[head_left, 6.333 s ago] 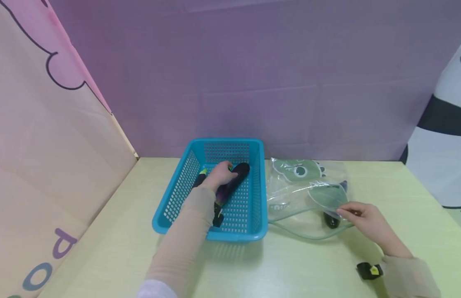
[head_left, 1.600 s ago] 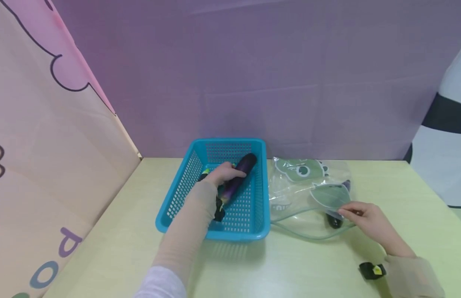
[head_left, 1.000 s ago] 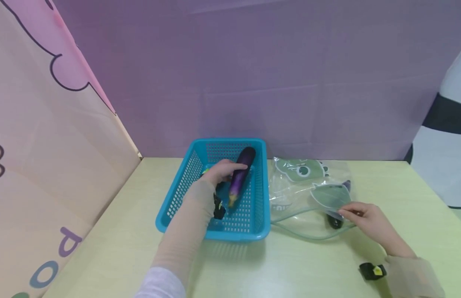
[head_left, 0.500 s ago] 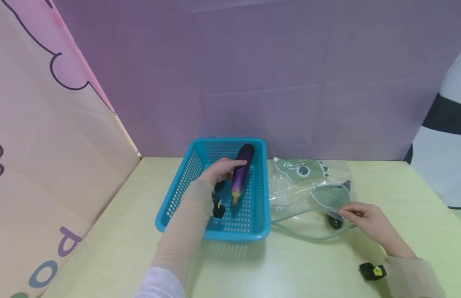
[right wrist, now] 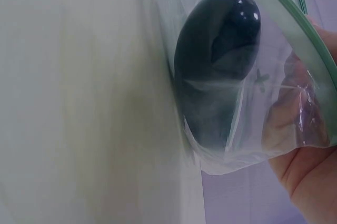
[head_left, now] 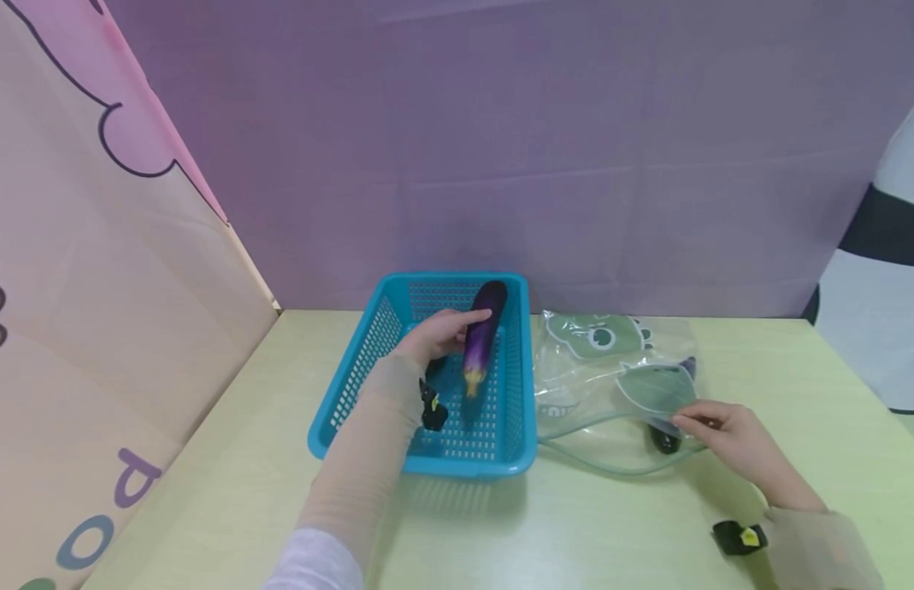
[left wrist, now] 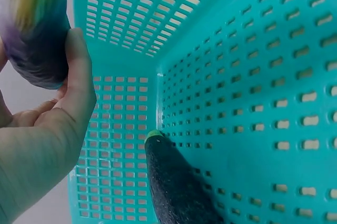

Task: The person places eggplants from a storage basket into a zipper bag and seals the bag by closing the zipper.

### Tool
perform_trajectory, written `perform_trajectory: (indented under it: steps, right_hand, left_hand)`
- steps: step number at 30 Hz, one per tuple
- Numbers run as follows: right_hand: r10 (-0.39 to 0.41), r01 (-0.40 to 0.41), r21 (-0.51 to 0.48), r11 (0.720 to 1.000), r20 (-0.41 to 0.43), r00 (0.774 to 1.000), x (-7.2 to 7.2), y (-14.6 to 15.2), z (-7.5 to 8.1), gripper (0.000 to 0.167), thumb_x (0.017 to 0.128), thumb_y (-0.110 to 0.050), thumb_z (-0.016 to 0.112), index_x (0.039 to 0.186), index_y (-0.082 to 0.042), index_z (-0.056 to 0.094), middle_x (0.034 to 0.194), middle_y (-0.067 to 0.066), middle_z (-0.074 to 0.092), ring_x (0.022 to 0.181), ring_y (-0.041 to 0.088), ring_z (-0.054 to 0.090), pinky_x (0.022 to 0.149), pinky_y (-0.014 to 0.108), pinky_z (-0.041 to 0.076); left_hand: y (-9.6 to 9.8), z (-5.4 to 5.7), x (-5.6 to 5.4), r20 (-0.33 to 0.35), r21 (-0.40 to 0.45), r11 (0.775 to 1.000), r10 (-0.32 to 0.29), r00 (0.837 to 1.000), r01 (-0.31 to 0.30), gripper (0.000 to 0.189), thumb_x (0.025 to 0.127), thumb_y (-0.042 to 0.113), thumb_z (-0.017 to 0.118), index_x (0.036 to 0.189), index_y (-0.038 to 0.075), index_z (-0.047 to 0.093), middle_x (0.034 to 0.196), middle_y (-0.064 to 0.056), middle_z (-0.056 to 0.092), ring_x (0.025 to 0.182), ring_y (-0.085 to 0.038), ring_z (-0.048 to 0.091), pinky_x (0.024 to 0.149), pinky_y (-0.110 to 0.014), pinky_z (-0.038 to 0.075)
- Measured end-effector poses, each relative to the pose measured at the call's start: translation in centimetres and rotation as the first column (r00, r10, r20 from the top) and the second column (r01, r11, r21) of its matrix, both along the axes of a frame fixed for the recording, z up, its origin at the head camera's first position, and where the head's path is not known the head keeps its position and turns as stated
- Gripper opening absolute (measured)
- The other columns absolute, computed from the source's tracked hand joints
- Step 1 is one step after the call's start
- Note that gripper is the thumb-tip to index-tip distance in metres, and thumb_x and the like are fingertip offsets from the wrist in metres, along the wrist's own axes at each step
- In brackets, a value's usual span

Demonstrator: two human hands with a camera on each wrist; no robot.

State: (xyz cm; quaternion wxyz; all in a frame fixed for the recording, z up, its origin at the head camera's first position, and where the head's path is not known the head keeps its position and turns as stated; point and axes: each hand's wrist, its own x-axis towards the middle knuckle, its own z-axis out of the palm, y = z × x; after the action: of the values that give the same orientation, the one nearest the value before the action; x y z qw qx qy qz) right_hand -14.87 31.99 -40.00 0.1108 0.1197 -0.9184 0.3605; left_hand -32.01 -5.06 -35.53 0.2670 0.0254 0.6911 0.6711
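In the head view my left hand (head_left: 436,334) grips a long purple eggplant (head_left: 480,348) over the blue basket (head_left: 466,467), its pale stem end tilted toward me. The left wrist view shows thumb and fingers around that eggplant (left wrist: 39,50). Below it, a second dark vegetable with a green tip (left wrist: 176,182) lies in the basket. My right hand (head_left: 725,430) pinches the edge of a clear zip bag (head_left: 575,385) with green prints, and its green-rimmed mouth gapes. Inside the bag lies a glossy dark eggplant (right wrist: 218,66).
The basket stands on a pale wooden table (head_left: 589,524), with the bag lying close along its right side. A purple cloth backdrop (head_left: 516,164) rises behind them. Small black cameras are worn at the left wrist (head_left: 433,408) and right wrist (head_left: 738,537).
The eggplant in my left hand has been raised and turned from slanting to nearly lengthwise, its stem end swinging right. My right hand and the bag have stayed nearly still.
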Motion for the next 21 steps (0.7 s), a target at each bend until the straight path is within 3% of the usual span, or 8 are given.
perform_trajectory:
  steps: [5, 12, 21]
  right_hand:
    - [0.001, -0.001, 0.002, 1.0, -0.003, 1.0, 0.0, 0.0, 0.0, 0.008, 0.085, -0.003, 0.065, 0.089, 0.003, 0.07, 0.078, -0.018, 0.065, 0.066, -0.005, 0.054, 0.055, 0.019, 0.049]
    - [-0.013, 0.013, 0.01, 1.0, 0.024, 1.0, 0.1, -0.1, 0.1, 0.01, 0.086, -0.005, 0.064, 0.09, 0.002, 0.07, 0.078, -0.018, 0.065, 0.068, -0.007, 0.053, 0.057, 0.019, 0.049]
    - [-0.012, 0.012, 0.014, 1.0, 0.024, 1.0, 0.0, 0.0, 0.0, 0.01, 0.086, -0.005, 0.064, 0.091, 0.002, 0.07, 0.078, -0.014, 0.066, 0.067, -0.006, 0.053, 0.056, 0.019, 0.049]
  left_hand:
    - [0.1, 0.4, 0.2, 0.014, 0.036, 0.999, 0.001, 1.0, -0.002, 0.027, 0.096, 0.023, 0.055, 0.103, -0.002, 0.056, 0.069, 0.001, 0.06, 0.058, -0.005, 0.054, 0.067, -0.022, 0.053]
    - [0.3, 1.1, 0.4, 0.044, 0.035, 0.999, 0.028, 0.999, -0.03, 0.049, 0.096, 0.026, 0.055, 0.129, -0.009, 0.047, 0.086, -0.005, 0.061, 0.072, -0.012, 0.061, 0.095, -0.038, 0.051]
    - [0.5, 1.6, 0.7, 0.09, 0.093, 0.994, 0.051, 0.995, -0.059, 0.052, 0.095, 0.027, 0.055, 0.133, -0.006, 0.044, 0.106, -0.014, 0.058, 0.086, -0.018, 0.06, 0.103, -0.043, 0.044]
